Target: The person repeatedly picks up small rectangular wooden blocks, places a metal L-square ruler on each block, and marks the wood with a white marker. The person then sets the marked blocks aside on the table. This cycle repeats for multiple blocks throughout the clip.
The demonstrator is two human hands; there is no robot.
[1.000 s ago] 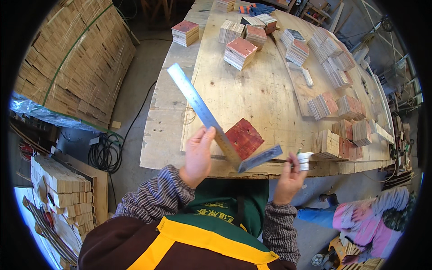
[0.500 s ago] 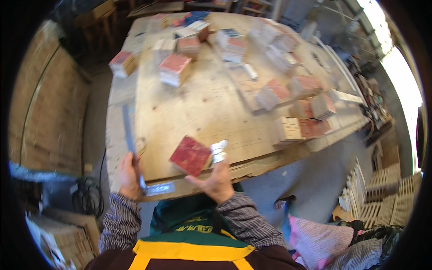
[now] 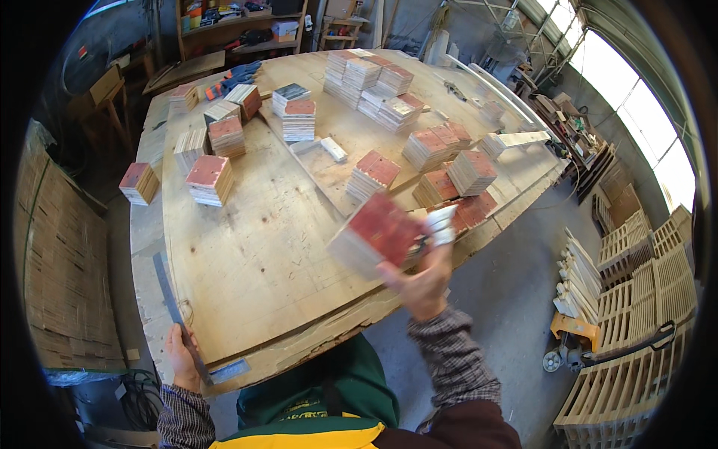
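My right hand [image 3: 422,284] grips a red-topped stack of plywood blocks [image 3: 378,232], blurred by motion and lifted above the front of the table. Something white [image 3: 441,223] covers or sits at the fingertips of this hand; I cannot tell which. At the table's left front corner, my left hand [image 3: 182,359] is closed around the long blade of a metal carpenter's square [image 3: 170,288]. The square's short arm [image 3: 229,371] lies along the front edge. Beyond the left hand stand a red-topped block stack [image 3: 209,179] and another stack [image 3: 139,184] near the left edge.
Several more block stacks [image 3: 376,170] stand across the plywood-topped table [image 3: 247,254], the tallest group [image 3: 359,78] at the back. Blue and orange gloves [image 3: 233,78] lie at the far left. On the floor to the right are slatted wooden pieces [image 3: 598,389] and a pallet jack [image 3: 576,333].
My right hand has lifted the block stack off the table and carried it right. The left hand stays at the square. My view has turned right and upward.
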